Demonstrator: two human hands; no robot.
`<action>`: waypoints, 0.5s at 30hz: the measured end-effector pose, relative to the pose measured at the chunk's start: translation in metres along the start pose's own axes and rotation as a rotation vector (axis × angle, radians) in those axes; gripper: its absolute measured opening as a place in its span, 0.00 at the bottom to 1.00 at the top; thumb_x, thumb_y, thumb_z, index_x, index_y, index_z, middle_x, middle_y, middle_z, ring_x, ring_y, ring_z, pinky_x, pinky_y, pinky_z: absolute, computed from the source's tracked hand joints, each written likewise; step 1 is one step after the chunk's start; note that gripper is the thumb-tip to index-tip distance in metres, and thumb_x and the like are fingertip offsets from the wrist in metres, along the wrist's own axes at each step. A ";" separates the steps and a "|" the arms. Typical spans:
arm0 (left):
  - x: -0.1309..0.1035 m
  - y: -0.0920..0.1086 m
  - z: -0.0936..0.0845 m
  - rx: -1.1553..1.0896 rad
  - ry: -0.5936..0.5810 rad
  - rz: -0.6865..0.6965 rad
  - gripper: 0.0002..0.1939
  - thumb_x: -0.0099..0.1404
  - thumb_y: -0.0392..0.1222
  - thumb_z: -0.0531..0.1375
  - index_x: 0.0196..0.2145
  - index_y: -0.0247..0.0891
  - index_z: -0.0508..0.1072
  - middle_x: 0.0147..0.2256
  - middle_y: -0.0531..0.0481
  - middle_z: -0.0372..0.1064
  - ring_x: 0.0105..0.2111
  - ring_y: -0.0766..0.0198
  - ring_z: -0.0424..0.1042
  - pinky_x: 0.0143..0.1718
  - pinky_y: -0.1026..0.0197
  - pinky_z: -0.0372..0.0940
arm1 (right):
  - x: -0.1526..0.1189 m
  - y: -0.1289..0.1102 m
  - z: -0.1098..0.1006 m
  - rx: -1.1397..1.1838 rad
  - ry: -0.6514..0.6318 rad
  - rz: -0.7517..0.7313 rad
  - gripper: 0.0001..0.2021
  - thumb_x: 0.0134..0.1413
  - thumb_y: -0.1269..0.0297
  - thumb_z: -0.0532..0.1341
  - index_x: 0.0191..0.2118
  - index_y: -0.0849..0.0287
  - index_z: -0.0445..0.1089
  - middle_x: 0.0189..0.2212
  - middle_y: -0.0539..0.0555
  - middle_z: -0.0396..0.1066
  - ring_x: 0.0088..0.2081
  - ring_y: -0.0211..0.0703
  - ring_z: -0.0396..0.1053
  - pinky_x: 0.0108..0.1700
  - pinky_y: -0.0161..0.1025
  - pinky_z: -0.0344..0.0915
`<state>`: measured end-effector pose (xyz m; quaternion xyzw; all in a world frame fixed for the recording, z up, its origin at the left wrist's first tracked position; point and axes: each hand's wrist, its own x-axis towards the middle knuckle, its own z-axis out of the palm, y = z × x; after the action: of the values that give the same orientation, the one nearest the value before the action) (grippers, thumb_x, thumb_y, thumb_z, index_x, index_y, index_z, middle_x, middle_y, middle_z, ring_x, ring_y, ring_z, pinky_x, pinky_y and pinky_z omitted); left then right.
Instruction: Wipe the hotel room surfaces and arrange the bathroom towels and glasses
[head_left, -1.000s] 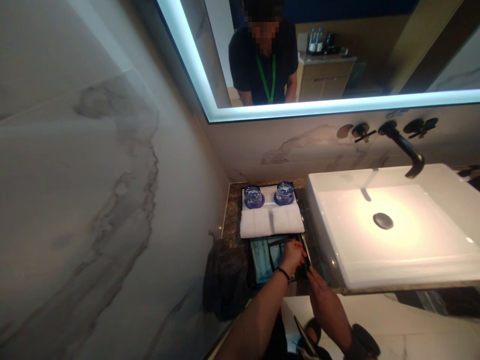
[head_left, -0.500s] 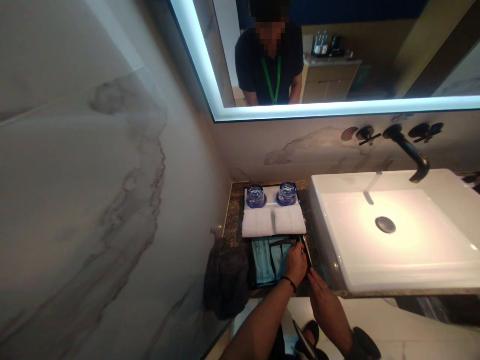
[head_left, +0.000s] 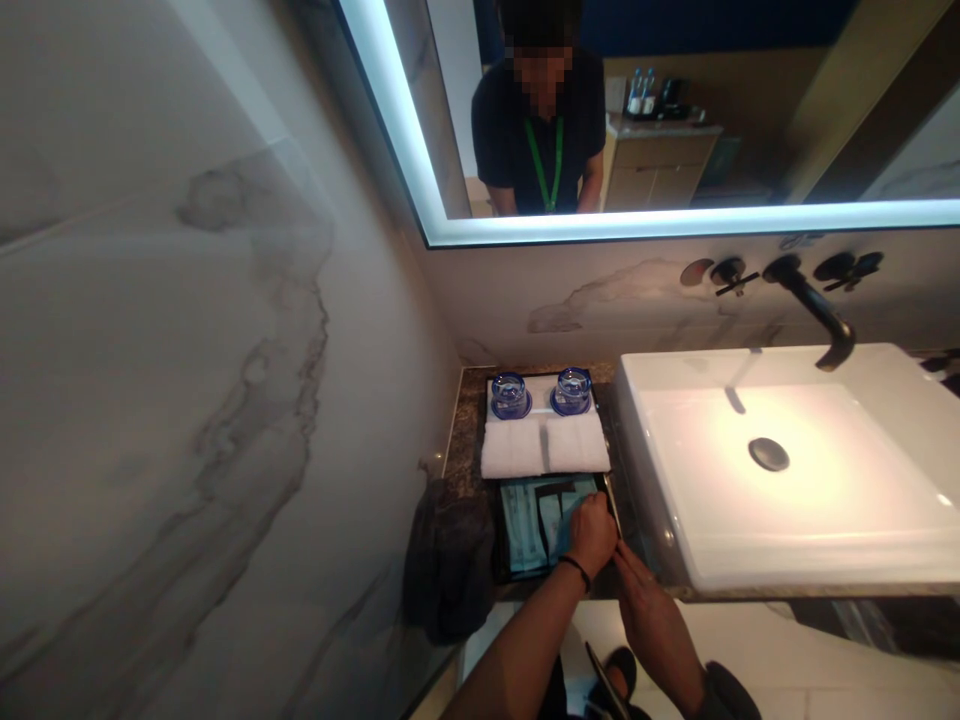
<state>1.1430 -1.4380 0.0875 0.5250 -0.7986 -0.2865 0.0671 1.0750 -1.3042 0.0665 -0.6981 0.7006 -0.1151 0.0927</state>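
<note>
My left hand [head_left: 593, 530], with a dark band at the wrist, is closed over the right part of a black tray [head_left: 498, 545]. Its fingers curl down among light-blue packets [head_left: 525, 525], and whatever they grip is hidden beneath them. Against the tray's right edge rests my right hand [head_left: 643, 592], its fingers stretched out and close together, holding nothing visible. Two rolled white towels [head_left: 514, 448] lie across the tray behind the packets. Behind those, a left glass [head_left: 511, 395] and a right glass [head_left: 571, 391], both blue-tinted, stand on a white surface.
A white rectangular basin [head_left: 660, 470] stands close on the right, under a black wall spout [head_left: 817, 310]. A dark cloth [head_left: 450, 570] hangs over the counter's front edge at left. Marble wall [head_left: 360, 400] borders the left side; a lit mirror [head_left: 637, 222] hangs above.
My left hand has curled more tightly and sits slightly lower. The light-blue packets by its fingers show farther along the tray's back edge. The right hand stays at the tray's side.
</note>
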 end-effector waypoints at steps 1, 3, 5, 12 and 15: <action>-0.002 -0.004 0.000 -0.011 -0.003 0.026 0.15 0.61 0.28 0.50 0.42 0.35 0.72 0.40 0.45 0.74 0.40 0.60 0.74 0.43 0.61 0.68 | 0.000 0.000 0.000 -0.016 -0.006 -0.001 0.27 0.53 0.83 0.43 0.59 0.77 0.60 0.58 0.67 0.61 0.59 0.48 0.62 0.58 0.42 0.65; -0.008 -0.013 -0.001 -0.014 0.007 0.076 0.16 0.61 0.27 0.49 0.42 0.36 0.72 0.40 0.47 0.73 0.43 0.61 0.72 0.46 0.61 0.67 | 0.000 -0.001 -0.001 -0.050 -0.021 0.004 0.27 0.53 0.83 0.43 0.58 0.77 0.61 0.58 0.67 0.60 0.59 0.49 0.61 0.59 0.43 0.64; -0.011 -0.020 0.000 0.028 0.053 0.118 0.18 0.60 0.25 0.48 0.41 0.35 0.72 0.42 0.45 0.72 0.47 0.59 0.70 0.50 0.58 0.66 | 0.000 -0.003 -0.003 -0.075 -0.038 0.007 0.27 0.53 0.84 0.43 0.58 0.77 0.62 0.59 0.67 0.59 0.59 0.50 0.60 0.60 0.43 0.63; 0.000 -0.029 0.015 0.207 0.107 0.352 0.21 0.61 0.28 0.50 0.51 0.23 0.69 0.54 0.33 0.66 0.58 0.50 0.61 0.63 0.48 0.55 | 0.003 -0.004 -0.005 -0.130 -0.115 0.020 0.27 0.53 0.84 0.43 0.58 0.76 0.61 0.60 0.67 0.57 0.60 0.49 0.58 0.61 0.42 0.61; 0.001 -0.038 0.017 0.206 0.131 0.372 0.23 0.60 0.28 0.51 0.53 0.25 0.68 0.55 0.35 0.66 0.58 0.51 0.62 0.63 0.48 0.56 | 0.003 -0.004 -0.007 -0.138 -0.146 0.022 0.27 0.53 0.83 0.42 0.58 0.77 0.61 0.60 0.68 0.57 0.60 0.48 0.58 0.61 0.41 0.61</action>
<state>1.1663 -1.4431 0.0530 0.3904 -0.9006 -0.1516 0.1164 1.0763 -1.3075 0.0744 -0.7018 0.7056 -0.0144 0.0967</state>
